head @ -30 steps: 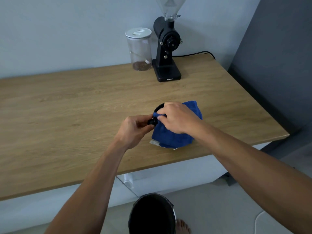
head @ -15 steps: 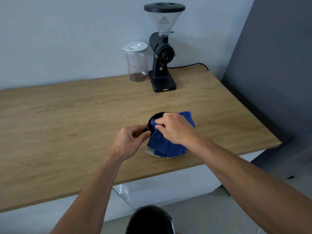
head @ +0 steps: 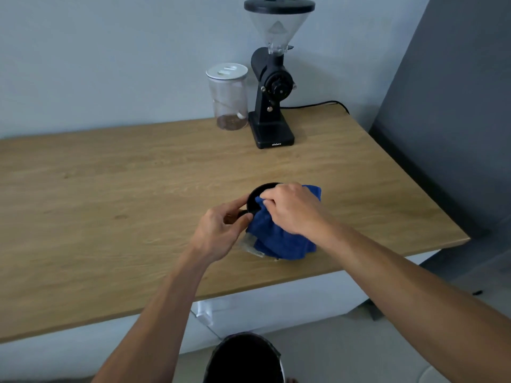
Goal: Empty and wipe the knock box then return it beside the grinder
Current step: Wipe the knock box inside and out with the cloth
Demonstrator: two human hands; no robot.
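Observation:
A round black knock box (head: 255,196) stands on the wooden counter (head: 116,205) near its front edge, mostly covered. My left hand (head: 221,230) grips its left side. A blue cloth (head: 279,239) drapes over the box and hangs down its front. My right hand (head: 293,210) is closed on that cloth, pressing it against the box's rim. The black coffee grinder (head: 272,87) with a clear hopper stands at the back of the counter, well apart from the box.
A clear jar (head: 228,98) with a white lid and some coffee in its bottom stands left of the grinder. A black cable (head: 318,105) runs right from the grinder. A black bin (head: 244,359) sits on the floor below the counter's front edge.
My head has tilted up, so the whole grinder hopper now shows. Both hands stay on the box; my right hand has shifted the cloth slightly along the rim.

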